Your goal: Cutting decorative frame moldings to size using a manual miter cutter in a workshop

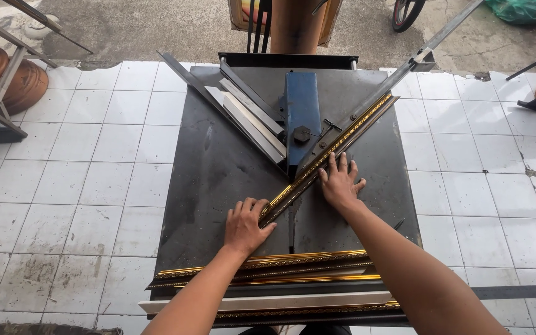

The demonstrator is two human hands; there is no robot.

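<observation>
You stood over a dark metal counter [218,186] set on a white tiled floor [82,161], and its near edge was cut off at the bottom of the view. A blue cutting head [302,111] rose at its middle, with two angled guide rails meeting below it; the right rail [404,71] ran on past the counter and out of the top of the frame. At the near edge lay a stack of gold and black frame mouldings [293,263], partly covered by your forearms, so their number was hard to make out. A pale moulding offcut [249,121] rested against the left rail. One gold-trimmed moulding strip [336,146] lay diagonally along the right rail. Your right hand [340,183] was spread flat, fingers open, pressing beside and against the strip near its middle. Your left hand [246,224] curled loosely over the strip's lower end, thumb on the far side; the strip's very tip was hidden beneath that hand.
</observation>
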